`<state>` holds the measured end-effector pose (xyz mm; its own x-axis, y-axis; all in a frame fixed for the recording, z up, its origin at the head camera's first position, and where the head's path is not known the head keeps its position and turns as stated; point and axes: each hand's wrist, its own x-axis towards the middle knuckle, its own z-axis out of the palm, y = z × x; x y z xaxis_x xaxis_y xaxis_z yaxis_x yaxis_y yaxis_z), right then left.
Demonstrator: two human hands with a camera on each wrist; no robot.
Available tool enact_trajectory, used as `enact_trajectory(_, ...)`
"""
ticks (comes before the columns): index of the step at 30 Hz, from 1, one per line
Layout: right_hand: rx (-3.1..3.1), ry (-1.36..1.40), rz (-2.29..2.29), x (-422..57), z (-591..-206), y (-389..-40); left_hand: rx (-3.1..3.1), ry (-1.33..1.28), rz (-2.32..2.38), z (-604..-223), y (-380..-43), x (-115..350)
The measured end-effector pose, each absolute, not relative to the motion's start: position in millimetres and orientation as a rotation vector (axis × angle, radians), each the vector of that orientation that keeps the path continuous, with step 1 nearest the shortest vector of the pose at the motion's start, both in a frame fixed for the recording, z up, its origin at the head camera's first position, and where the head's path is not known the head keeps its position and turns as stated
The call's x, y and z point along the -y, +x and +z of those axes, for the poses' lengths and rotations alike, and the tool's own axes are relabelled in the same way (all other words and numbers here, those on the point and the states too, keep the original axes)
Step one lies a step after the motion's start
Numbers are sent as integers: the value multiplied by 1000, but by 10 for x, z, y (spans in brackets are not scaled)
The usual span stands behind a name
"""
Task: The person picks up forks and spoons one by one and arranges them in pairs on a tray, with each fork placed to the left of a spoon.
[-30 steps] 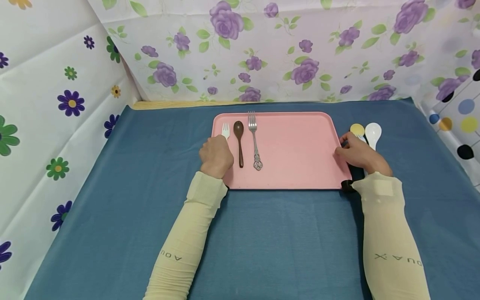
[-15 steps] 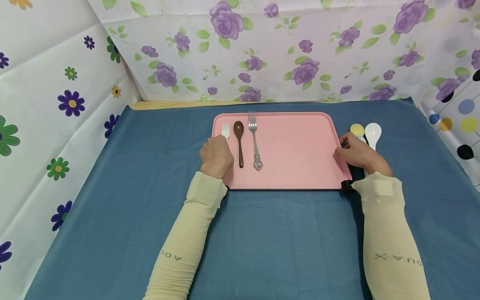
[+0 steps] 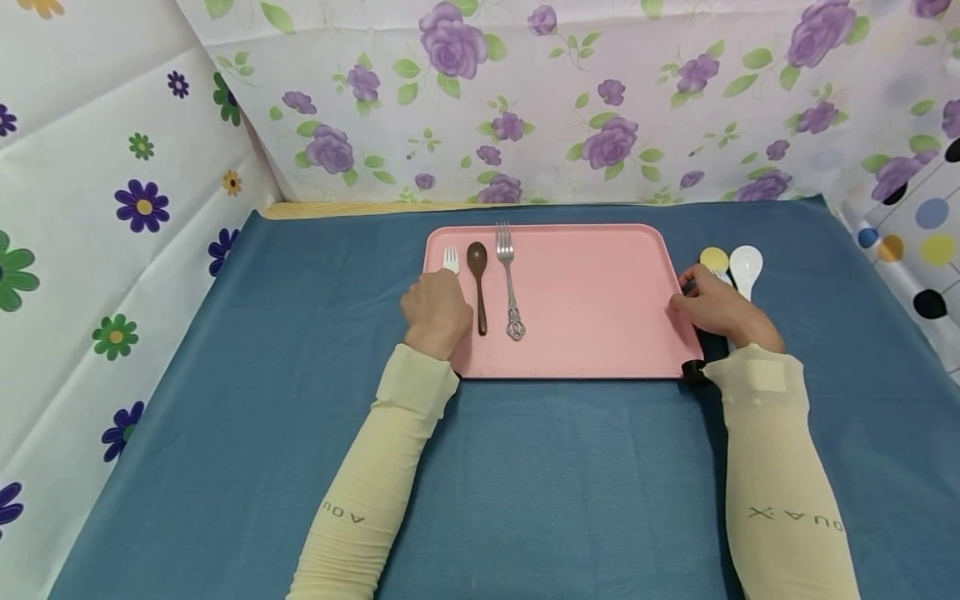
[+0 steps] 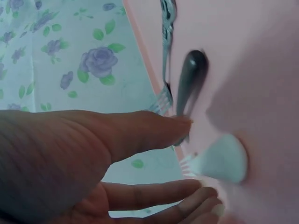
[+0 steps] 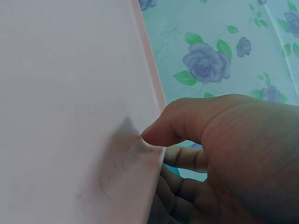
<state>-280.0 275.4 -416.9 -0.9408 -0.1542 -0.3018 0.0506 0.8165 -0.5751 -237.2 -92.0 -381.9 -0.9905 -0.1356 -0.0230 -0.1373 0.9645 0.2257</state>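
Note:
A pink tray (image 3: 600,300) lies on a blue cloth. On its left part are a white fork (image 3: 451,257), a dark brown spoon (image 3: 477,262) and an ornate silver fork (image 3: 508,279). My left hand (image 3: 437,312) is over the tray's left edge, hiding the white fork's handle in the head view. In the left wrist view, thumb and fingers stand apart with the white fork's handle end (image 4: 226,158) beyond the gap. My right hand (image 3: 723,308) pinches the tray's right edge, its thumb on the rim (image 5: 152,70) and its fingers along the outer side.
Beside the tray's right edge, partly behind my right hand, lie a white spoon (image 3: 746,268), a yellow round-headed utensil (image 3: 714,258) and white tines (image 3: 722,276). Flowered sheets (image 3: 525,108) hang behind the table and at the sides.
My left hand has shifted slightly to the right over the tray's left edge. The right hand, the tray and the utensils on it look unmoved.

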Motion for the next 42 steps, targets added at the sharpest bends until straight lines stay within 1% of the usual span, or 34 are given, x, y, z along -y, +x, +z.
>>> enact_trajectory(3,-2666,-75,-855,-2756,-4171,-2803,-3202,-111,409,-3824,-2352,861)
enact_trajectory(7,-2665,-75,-854,-2762,-4179,-2809,-3262,102,404,-3845,-2341,754)
enact_trajectory(13,-2676,-90,-860,-2762,-4174,-2809,-3162,469,264,-3868,-2330,627)
enact_trajectory(18,-2667,-79,-860,-2759,-4170,-2805,-3092,670,253,-3908,-2302,574)
enact_trajectory(23,-2656,-73,-862,-2763,-4172,-2804,-3023,756,282,-3923,-2277,544)
enact_trajectory(34,-2677,-102,-866,-2774,-4175,-2810,-2997,821,345,-3926,-2287,531)
enact_trajectory(42,-2648,-71,-880,-2761,-4168,-2801,-2992,828,388,-3933,-2289,517)
